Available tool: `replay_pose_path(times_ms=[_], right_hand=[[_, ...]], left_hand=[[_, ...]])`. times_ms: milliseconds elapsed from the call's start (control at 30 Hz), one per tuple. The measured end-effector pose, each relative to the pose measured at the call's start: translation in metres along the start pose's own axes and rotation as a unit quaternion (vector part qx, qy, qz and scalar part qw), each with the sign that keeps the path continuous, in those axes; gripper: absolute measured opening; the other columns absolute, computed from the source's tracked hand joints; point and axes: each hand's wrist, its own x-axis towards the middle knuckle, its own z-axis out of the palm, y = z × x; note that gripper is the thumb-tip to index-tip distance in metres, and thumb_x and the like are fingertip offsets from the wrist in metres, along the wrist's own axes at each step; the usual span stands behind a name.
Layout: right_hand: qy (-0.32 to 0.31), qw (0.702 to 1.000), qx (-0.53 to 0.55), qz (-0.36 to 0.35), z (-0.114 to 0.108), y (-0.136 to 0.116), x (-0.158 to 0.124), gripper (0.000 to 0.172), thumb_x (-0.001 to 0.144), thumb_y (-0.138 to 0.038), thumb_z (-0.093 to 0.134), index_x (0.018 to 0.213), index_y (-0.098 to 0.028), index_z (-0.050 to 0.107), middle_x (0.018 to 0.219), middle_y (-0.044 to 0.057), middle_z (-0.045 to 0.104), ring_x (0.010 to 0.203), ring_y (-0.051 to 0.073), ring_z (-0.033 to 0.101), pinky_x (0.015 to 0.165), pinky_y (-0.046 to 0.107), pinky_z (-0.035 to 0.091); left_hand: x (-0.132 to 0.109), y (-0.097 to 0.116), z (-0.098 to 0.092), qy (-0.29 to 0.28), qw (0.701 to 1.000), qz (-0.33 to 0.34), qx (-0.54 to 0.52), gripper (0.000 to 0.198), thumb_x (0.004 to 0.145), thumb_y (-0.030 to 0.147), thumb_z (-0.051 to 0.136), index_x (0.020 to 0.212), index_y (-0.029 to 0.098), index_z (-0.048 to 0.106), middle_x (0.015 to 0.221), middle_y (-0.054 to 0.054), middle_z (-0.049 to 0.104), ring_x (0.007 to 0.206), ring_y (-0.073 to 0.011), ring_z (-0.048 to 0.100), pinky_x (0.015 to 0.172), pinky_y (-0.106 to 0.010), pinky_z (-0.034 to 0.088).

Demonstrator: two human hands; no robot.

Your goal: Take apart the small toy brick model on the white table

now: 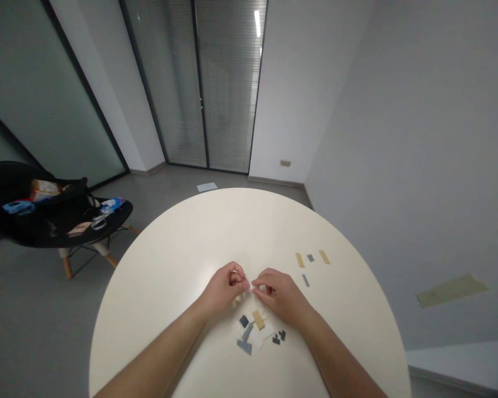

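My left hand (226,287) and my right hand (278,293) meet fingertip to fingertip over the round white table (191,243). Both are pinched shut around a tiny piece that I cannot make out. Just below the hands lies a small pile of flat building pieces (255,330) in grey, tan, white and dark blue. Further right, two tan strips (300,260) (324,257) and two small grey pieces (310,257) (306,280) lie apart on the tabletop.
A black chair (45,215) with wooden legs stands at the left, loaded with a bag and small items. A sheet of paper (206,187) lies on the grey floor beyond the table. Glass doors with blinds are at the back, a white wall at the right.
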Motion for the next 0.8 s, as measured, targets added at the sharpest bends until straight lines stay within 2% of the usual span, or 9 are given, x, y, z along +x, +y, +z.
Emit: replay_pose_path(times_ms=[100, 333, 500, 633, 800], right_hand=[[0.002, 1.000, -0.010, -0.002, -0.002, 0.002, 0.000, 0.010, 0.082, -0.014, 0.066, 0.087, -0.020, 0.073, 0.081, 0.002, 0.068, 0.059, 0.010, 0.053, 0.059, 0.022, 0.043], [0.042, 0.998, -0.030, 0.019, -0.013, 0.014, -0.002, 0.011, 0.088, -0.022, 0.062, 0.091, -0.020, 0.072, 0.082, 0.004, 0.070, 0.064, 0.013, 0.058, 0.063, 0.025, 0.047], [0.077, 0.995, -0.043, 0.049, -0.026, 0.025, -0.004, 0.014, 0.089, -0.026, 0.059, 0.092, -0.021, 0.072, 0.086, 0.005, 0.072, 0.072, 0.016, 0.064, 0.067, 0.027, 0.049], [0.105, 0.990, -0.067, 0.068, -0.040, 0.035, -0.007, 0.019, 0.090, -0.030, 0.057, 0.093, -0.021, 0.073, 0.087, 0.006, 0.073, 0.073, 0.017, 0.064, 0.069, 0.030, 0.051], [0.130, 0.980, -0.091, 0.124, -0.058, 0.049, -0.012, 0.022, 0.088, -0.036, 0.057, 0.091, -0.022, 0.074, 0.088, 0.006, 0.074, 0.074, 0.018, 0.066, 0.071, 0.033, 0.051]], left_hand=[[0.001, 0.001, 0.000, -0.003, 1.000, -0.004, -0.007, 0.023, 0.076, 0.029, 0.073, 0.083, 0.017, 0.055, 0.057, 0.006, 0.056, 0.050, -0.0075, 0.044, 0.053, -0.021, 0.031], [0.000, 0.001, -0.001, -0.009, 1.000, -0.013, 0.006, 0.024, 0.074, 0.033, 0.074, 0.085, 0.015, 0.062, 0.072, -0.003, 0.067, 0.063, -0.0125, 0.056, 0.061, -0.024, 0.038], [-0.004, 0.007, -0.004, -0.033, 0.994, -0.017, 0.101, 0.021, 0.073, 0.031, 0.070, 0.084, 0.013, 0.070, 0.069, -0.003, 0.065, 0.060, -0.0127, 0.053, 0.057, -0.024, 0.038], [-0.010, 0.016, -0.004, -0.073, 0.977, -0.015, 0.201, 0.018, 0.074, 0.025, 0.065, 0.084, 0.014, 0.074, 0.062, -0.001, 0.061, 0.058, -0.0128, 0.051, 0.056, -0.023, 0.037], [-0.018, 0.027, -0.005, -0.120, 0.950, -0.005, 0.287, 0.020, 0.073, 0.020, 0.062, 0.087, 0.017, 0.076, 0.075, -0.003, 0.068, 0.063, -0.0143, 0.057, 0.057, -0.022, 0.040]])
